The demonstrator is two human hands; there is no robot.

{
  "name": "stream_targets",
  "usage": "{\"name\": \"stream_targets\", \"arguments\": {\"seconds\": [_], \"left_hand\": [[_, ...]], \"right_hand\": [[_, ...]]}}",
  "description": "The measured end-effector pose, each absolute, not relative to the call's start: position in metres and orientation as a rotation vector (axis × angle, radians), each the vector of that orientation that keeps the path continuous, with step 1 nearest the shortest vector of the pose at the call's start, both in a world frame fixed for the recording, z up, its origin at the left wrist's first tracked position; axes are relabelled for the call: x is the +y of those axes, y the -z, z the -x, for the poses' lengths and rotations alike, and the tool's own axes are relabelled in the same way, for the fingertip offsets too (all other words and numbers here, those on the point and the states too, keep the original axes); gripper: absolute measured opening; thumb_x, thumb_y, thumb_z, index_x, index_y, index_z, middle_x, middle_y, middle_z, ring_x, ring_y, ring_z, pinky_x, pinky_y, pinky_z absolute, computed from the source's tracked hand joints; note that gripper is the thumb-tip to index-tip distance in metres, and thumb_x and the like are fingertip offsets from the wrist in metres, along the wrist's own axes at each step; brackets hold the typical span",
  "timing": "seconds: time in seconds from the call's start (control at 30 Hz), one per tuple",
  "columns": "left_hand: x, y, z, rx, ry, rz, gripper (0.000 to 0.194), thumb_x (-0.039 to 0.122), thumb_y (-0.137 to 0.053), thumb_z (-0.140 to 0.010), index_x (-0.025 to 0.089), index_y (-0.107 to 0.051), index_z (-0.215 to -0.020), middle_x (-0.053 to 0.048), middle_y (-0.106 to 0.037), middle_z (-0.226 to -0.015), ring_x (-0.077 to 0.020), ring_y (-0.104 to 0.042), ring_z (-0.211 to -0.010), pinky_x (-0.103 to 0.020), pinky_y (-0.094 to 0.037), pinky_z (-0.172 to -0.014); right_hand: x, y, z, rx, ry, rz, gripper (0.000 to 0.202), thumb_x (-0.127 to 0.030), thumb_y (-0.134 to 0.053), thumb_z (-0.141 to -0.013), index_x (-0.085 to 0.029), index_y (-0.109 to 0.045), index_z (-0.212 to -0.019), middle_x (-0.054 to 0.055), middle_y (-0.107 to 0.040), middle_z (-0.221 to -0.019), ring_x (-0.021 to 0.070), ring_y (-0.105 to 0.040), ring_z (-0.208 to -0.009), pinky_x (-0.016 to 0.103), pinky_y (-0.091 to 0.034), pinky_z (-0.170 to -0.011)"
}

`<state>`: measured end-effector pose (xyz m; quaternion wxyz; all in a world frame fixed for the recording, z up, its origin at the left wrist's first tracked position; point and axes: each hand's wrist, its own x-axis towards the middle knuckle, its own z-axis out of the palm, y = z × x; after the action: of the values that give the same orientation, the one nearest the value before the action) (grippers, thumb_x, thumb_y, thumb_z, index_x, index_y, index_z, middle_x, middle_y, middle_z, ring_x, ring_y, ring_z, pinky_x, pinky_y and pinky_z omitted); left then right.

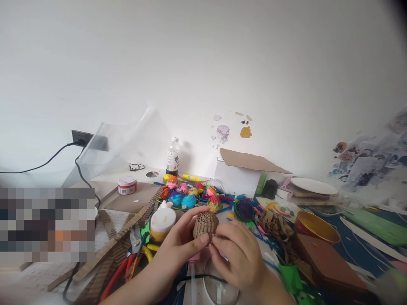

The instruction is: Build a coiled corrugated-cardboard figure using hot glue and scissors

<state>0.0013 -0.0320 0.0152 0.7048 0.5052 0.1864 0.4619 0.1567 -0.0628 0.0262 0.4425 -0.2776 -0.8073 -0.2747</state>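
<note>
Brown ridged dome [205, 224]: held up between both hands over the middle of the desk [111, 180], stacked rows showing.
Left hand [182, 240]: curved round the dome's left and far sides, thumb pressed against the near lower edge.
Right hand [240, 248]: pinching at the dome's lower right edge with thumb and fingertips; cannot tell how firmly.
Crushing risk: could dent or buckle the ridged wall through too hard a squeeze from the left thumb.
Loosening risk: might let the rows slide apart at the lower edge through too slack a pinch.
Knocking risk: could tip the white-lidded jar [163, 224], just beside the left hand, with a careless swing leftward.
Snagging risk: could catch a wrist on the black cable [199, 276] below.
Desk: crowded, with brown corrugated strips [119, 235] at left, coloured domes [188, 201] beyond the hands, a yellow-lined bowl [318, 228] at right.
Room: backed by a pale wall [190, 63] with stickers [223, 132] and a dark socket plate [99, 143] at left.
</note>
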Motion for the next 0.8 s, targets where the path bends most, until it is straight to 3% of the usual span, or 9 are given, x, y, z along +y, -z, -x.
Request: {"name": "stream_targets", "arguments": {"seconds": [0.3,0.5,0.67,0.8], "left_hand": [[-0.031,-0.017,-0.002,0.378,-1.043,-1.014,0.05,0.037,-0.07,-0.072,0.024,-0.055,-0.118,-0.007,-0.064,-0.104,-0.0251,-0.057,-0.1,-0.032,-0.043,-0.083],[-0.03,-0.022,-0.003,0.53,-1.107,-1.049,0.046,0.029,-0.071,-0.069,0.024,-0.06,-0.113,-0.005,-0.066,-0.103,-0.0229,-0.059,-0.095,-0.031,-0.044,-0.082],[-0.03,-0.026,0.0,0.555,-1.092,-1.057,0.047,0.028,-0.067,-0.07,0.022,-0.058,-0.115,-0.005,-0.068,-0.09,-0.0214,-0.061,-0.085,-0.03,-0.044,-0.076],[-0.027,-0.022,0.0,0.468,-1.099,-0.99,0.036,0.028,-0.066,-0.07,0.019,-0.06,-0.104,-0.005,-0.067,-0.086,-0.019,-0.06,-0.076,-0.028,-0.044,-0.07]], "right_hand": [[-0.059,-0.024,-0.164,-1.995,0.451,0.745,0.014,-0.007,-0.052,-0.078,-0.016,-0.056,-0.088,0.009,-0.059,-0.083,0.0188,-0.055,-0.075,0.032,-0.048,-0.064],[-0.057,-0.024,-0.163,-1.926,0.182,0.785,0.018,-0.006,-0.05,-0.079,-0.019,-0.055,-0.09,0.007,-0.058,-0.087,0.018,-0.056,-0.081,0.031,-0.048,-0.07],[-0.056,-0.023,-0.166,-1.917,0.004,0.911,0.019,-0.015,-0.057,-0.078,-0.022,-0.053,-0.095,0.003,-0.06,-0.086,0.017,-0.057,-0.077,0.028,-0.047,-0.066],[-0.054,-0.021,-0.174,-1.818,-0.166,1.021,0.026,-0.02,-0.061,-0.077,-0.026,-0.055,-0.102,-0.001,-0.057,-0.079,0.0155,-0.057,-0.073,0.026,-0.046,-0.065]]}}
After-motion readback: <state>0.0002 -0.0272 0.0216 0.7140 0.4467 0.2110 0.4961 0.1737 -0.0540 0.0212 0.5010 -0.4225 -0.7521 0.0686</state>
